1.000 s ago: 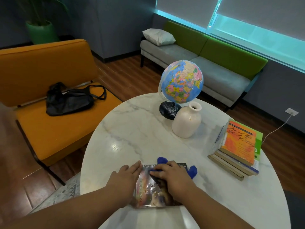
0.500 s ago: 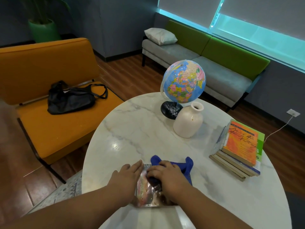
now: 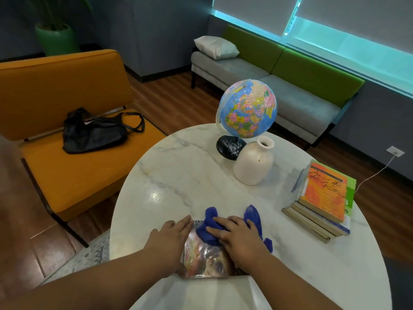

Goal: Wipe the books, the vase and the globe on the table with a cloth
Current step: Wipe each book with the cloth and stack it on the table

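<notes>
Only real container on the table [image 3: 169,175] is the vase [image 3: 253,163], out past the right hand [image 3: 239,240]. Its mouth is open at the top, but the inside is too dark to see into. Way beyond the left hand [image 3: 169,240] a green pot [image 3: 57,39] holds a plant, and a floppy black bag [image 3: 93,133] lies on the orange chair [image 3: 78,180] off to that hand's left.

The book [image 3: 205,258] lies flat right under both hands. Left hand is flat, fingers straight, pressing on its left edge. Right hand lies on a bunched blue cloth [image 3: 211,229], fingers fairly straight, pushing it onto the glossy cover. The cloth hides most of the title.

Globe [image 3: 248,108] stands just behind the vase, which hides part of its black base. The stack of books [image 3: 321,200], orange cover on top, sits well to the right of the right hand, apart from the vase. Table's round, shiny white marble with grey veins. Vase is smooth, cream, squat with a narrow neck. A grey-and-green sofa [image 3: 301,104] with a white pillow [image 3: 215,47] sits far beyond.
</notes>
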